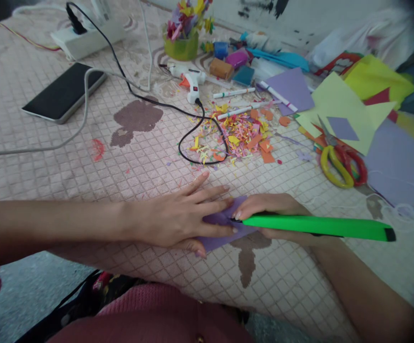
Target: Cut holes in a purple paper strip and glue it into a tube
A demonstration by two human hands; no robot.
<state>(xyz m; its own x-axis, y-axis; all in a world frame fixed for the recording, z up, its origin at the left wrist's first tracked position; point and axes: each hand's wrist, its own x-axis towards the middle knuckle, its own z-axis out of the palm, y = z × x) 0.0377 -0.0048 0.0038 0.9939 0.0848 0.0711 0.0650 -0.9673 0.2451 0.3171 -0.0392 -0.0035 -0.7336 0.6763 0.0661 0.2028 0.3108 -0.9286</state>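
Observation:
My left hand (pixel 183 216) lies flat with its fingers spread, holding down a piece of purple paper (pixel 212 243) on the quilted tablecloth. Opposite it, my right hand (pixel 276 205) is closed around a long bright green box cutter (pixel 317 226). The cutter's dark tip touches down on the purple paper, close to my left fingertips. Its green handle slants up and out to the right, with a black end. Part of the paper is hidden under both hands, and the blade itself is too small to make out.
Yellow-and-red scissors (pixel 340 164) lie to the right beside coloured paper sheets (pixel 357 105). Paper scraps (pixel 240 136) are heaped ahead, near a glue gun (pixel 192 81) and its black cord (pixel 180 145). A phone (pixel 64 93) and a power strip (pixel 88 40) sit left.

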